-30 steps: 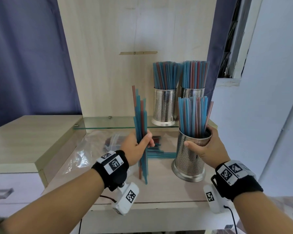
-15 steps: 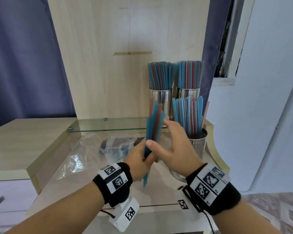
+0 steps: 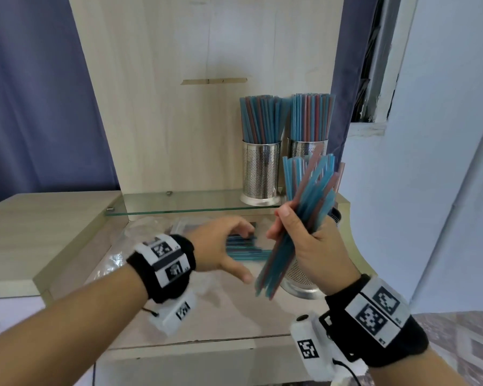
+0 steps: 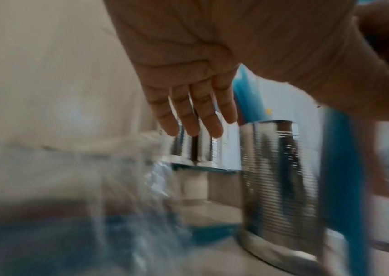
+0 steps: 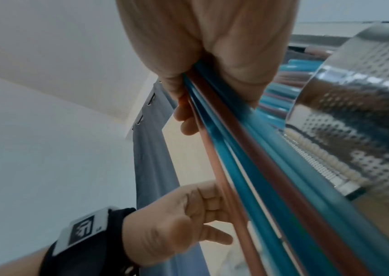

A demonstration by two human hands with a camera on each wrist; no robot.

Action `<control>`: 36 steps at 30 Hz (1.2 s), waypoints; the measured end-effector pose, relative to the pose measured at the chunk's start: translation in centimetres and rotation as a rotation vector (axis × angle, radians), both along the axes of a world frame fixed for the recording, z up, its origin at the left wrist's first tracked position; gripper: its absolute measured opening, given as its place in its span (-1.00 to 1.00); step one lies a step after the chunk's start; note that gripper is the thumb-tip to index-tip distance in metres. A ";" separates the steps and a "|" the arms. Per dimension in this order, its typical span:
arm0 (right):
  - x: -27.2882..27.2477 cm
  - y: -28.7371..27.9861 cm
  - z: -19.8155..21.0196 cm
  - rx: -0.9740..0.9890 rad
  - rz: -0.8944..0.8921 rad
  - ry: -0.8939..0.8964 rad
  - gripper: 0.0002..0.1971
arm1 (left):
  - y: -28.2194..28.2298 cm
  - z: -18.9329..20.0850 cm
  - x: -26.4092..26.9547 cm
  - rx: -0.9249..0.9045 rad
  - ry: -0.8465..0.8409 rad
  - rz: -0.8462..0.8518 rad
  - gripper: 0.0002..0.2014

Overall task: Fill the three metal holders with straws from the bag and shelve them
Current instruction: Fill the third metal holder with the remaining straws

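Head view: the right hand has its fingers curled round a bundle of blue and red plastic straws, long axis tilted, upper ends leaning up and right, lower ends down and left. The third perforated steel holder stands on the pale wood worktop directly behind that hand, already holding straws; the bundle's upper ends lie nearest its mouth, so, in my judgement, the bundle must be stood upright and lowered in. The left hand, fingers relaxed and holding nothing, is over the clear plastic bag of loose straws. Two filled steel holders stand on the glass shelf. Left wrist view: blurred; fingers straight, empty, the third holder to their right. Right wrist view: fingers closed on the bundle, holder wall just beside it, left hand apart below.
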State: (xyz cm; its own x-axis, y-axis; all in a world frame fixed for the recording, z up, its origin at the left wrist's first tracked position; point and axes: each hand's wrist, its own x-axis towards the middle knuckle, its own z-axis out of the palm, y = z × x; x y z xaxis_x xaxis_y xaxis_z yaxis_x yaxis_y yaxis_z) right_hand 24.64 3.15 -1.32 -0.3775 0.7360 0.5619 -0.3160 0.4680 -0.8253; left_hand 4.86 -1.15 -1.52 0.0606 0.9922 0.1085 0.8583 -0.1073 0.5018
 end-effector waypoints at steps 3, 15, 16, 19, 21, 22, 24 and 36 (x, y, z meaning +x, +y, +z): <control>0.8 1.1 -0.6 0.023 -0.021 -0.077 -0.78 | 2.1 1.6 -2.7 0.043 0.176 0.170 -0.43; -0.4 3.7 -2.4 0.060 -0.147 -0.294 -0.58 | 9.8 -4.4 -4.5 -0.219 0.599 0.188 -0.30; -0.5 3.8 -2.6 0.057 -0.151 -0.292 -0.57 | 10.0 -4.9 -4.6 -0.253 0.598 0.206 -0.20; -0.8 4.2 -2.7 0.058 -0.142 -0.289 -0.60 | 10.6 -5.9 -4.8 -0.286 0.665 0.214 -0.11; -0.8 4.2 -2.6 0.058 -0.131 -0.297 -0.61 | 10.9 -6.0 -4.4 -0.253 0.719 0.186 -0.21; -0.8 4.3 -2.6 0.054 -0.126 -0.298 -0.62 | 11.0 -6.0 -4.2 -0.240 0.736 0.181 -0.24; -0.7 4.1 -2.6 0.037 -0.125 -0.292 -0.59 | 10.9 -6.0 -4.0 -0.227 0.740 0.183 -0.28; 0.1 4.2 -2.8 -0.013 -0.164 -0.253 -0.44 | 8.7 -4.5 -4.1 -0.008 0.477 0.198 -0.77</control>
